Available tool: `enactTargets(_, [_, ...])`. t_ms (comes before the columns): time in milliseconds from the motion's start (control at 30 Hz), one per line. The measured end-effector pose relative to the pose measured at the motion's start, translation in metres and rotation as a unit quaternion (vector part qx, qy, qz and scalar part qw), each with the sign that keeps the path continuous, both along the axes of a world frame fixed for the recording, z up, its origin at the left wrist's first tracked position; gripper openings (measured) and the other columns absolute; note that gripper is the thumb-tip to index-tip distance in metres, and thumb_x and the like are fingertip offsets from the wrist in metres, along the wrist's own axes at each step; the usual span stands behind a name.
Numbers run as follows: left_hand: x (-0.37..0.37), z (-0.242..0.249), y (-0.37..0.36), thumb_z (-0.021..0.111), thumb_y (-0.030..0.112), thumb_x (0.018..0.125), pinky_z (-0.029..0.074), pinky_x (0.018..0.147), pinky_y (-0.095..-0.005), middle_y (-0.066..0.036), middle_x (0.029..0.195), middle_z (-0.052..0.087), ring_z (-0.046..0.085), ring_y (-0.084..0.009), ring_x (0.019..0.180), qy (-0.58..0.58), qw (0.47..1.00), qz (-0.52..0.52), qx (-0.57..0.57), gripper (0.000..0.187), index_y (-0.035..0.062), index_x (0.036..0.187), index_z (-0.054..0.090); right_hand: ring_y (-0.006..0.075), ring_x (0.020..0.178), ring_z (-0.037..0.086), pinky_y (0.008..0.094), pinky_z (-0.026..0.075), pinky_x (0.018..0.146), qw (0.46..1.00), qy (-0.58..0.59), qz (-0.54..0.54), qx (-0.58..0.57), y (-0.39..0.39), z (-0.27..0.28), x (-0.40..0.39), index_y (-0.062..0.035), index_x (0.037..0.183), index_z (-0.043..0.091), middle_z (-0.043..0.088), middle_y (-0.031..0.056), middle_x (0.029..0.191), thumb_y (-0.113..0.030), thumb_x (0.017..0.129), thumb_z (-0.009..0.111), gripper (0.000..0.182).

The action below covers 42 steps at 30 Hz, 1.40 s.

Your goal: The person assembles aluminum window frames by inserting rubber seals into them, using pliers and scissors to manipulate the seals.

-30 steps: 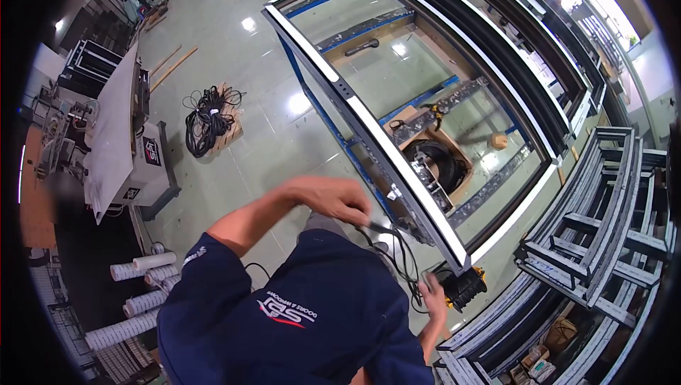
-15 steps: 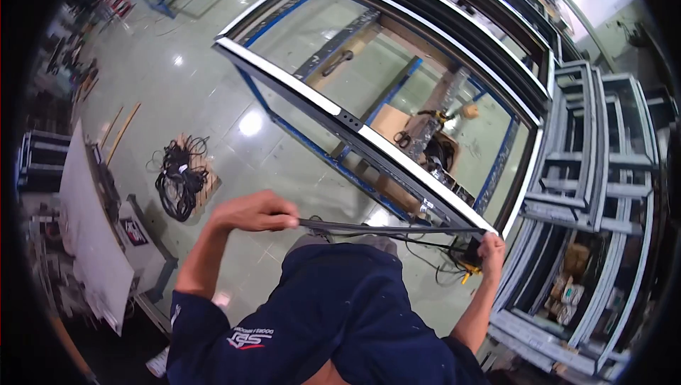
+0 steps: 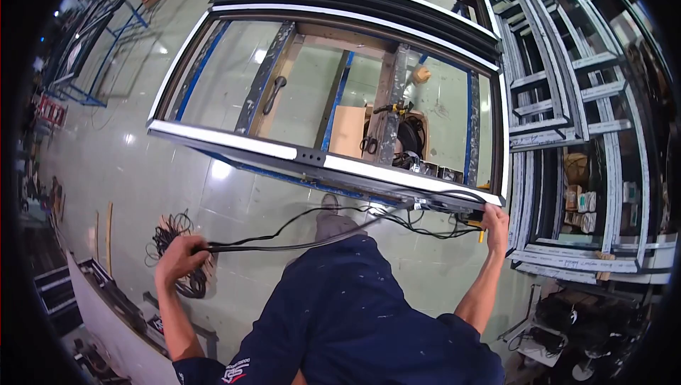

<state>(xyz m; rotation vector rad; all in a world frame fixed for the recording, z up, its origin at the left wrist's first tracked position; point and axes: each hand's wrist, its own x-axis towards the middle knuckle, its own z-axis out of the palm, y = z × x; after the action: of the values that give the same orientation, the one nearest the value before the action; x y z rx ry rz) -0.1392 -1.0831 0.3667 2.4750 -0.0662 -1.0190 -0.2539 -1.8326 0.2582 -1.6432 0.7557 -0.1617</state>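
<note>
Black rubber strips (image 3: 277, 246) stretch loosely between my two hands, in front of my body. My left hand (image 3: 182, 259) is closed round their left end, above a coil of black strip (image 3: 191, 282) on the floor. At the near right corner of a large white-edged frame (image 3: 248, 143), my right hand (image 3: 495, 225) pinches the strip against the frame. The frame lies flat on a blue stand. Another stretch of strip sags behind, below the frame's near edge.
Scissors (image 3: 369, 145) and a cardboard box (image 3: 349, 129) show through the frame. A dark-handled tool (image 3: 274, 94) lies on a crossbar. More frames (image 3: 546, 66) are stacked at the right. A white panel (image 3: 106, 314) leans at lower left.
My left hand has moved left and down, and the strip now sags instead of running taut. The view has turned, while my right hand stays at the frame's corner.
</note>
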Motion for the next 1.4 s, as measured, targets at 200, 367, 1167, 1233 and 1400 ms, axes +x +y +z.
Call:
enactTargets(200, [0.079, -0.009, -0.135, 0.081, 0.029, 0.077, 0.042, 0.105, -0.0401, -0.021, 0.135, 0.056, 0.055, -0.0351, 0.125, -0.154, 0.924, -0.090, -0.338, 0.076, 0.0007, 0.140, 0.048, 0.0144, 0.060, 0.056, 0.0324, 0.046, 0.056, 0.855, -0.075, 0.514, 0.007, 0.244, 0.120, 0.151, -0.0016, 0.092, 0.072, 0.064, 0.0093, 0.069, -0.018, 0.091, 0.069, 0.017])
enactTargets(367, [0.133, -0.015, -0.175, 0.061, 0.026, 0.098, 0.048, 0.083, -0.0369, -0.016, 0.100, 0.064, 0.061, -0.0277, 0.092, 0.185, 0.893, -0.190, -0.363, 0.034, -0.0006, 0.118, 0.058, 0.0202, 0.058, 0.059, 0.0327, 0.046, 0.055, 0.858, -0.095, 0.505, -0.007, 0.316, 0.116, 0.185, -0.0021, 0.085, 0.069, 0.063, 0.0116, 0.067, -0.021, 0.089, 0.069, 0.020])
enactTargets(1167, [0.228, 0.038, 0.145, 0.060, 0.016, 0.095, 0.042, 0.059, -0.0385, -0.016, 0.070, 0.057, 0.054, -0.0324, 0.063, -0.019, 0.872, -0.262, -0.414, 0.019, -0.0020, 0.090, 0.063, 0.0279, 0.124, 0.058, 0.0363, 0.042, 0.105, 0.900, 0.257, 0.161, -0.313, 0.361, 0.066, 0.090, -0.0013, 0.133, 0.058, 0.062, 0.0210, 0.130, -0.031, 0.082, 0.072, 0.060])
enactTargets(1233, [0.225, 0.042, 0.115, 0.059, 0.017, 0.095, 0.041, 0.057, -0.0381, -0.016, 0.067, 0.056, 0.053, -0.0316, 0.061, -0.048, 0.870, -0.269, -0.410, 0.020, -0.0016, 0.089, 0.063, 0.0284, 0.134, 0.048, 0.0370, 0.035, 0.111, 0.948, -0.051, 0.312, -0.048, 0.485, 0.060, 0.188, -0.0008, 0.138, 0.053, 0.058, 0.0198, 0.136, -0.029, 0.091, 0.066, 0.056])
enactTargets(1400, [0.242, 0.015, 0.104, 0.059, 0.023, 0.096, 0.039, 0.056, -0.0347, -0.012, 0.063, 0.051, 0.047, -0.0190, 0.057, 0.007, 0.916, -0.243, -0.318, 0.026, -0.0013, 0.089, 0.063, 0.0103, 0.072, 0.056, 0.0275, 0.046, 0.065, 0.856, -0.014, 0.486, 0.177, 0.621, 0.078, 0.284, 0.0030, 0.094, 0.068, 0.066, 0.0045, 0.080, -0.018, 0.093, 0.065, 0.022])
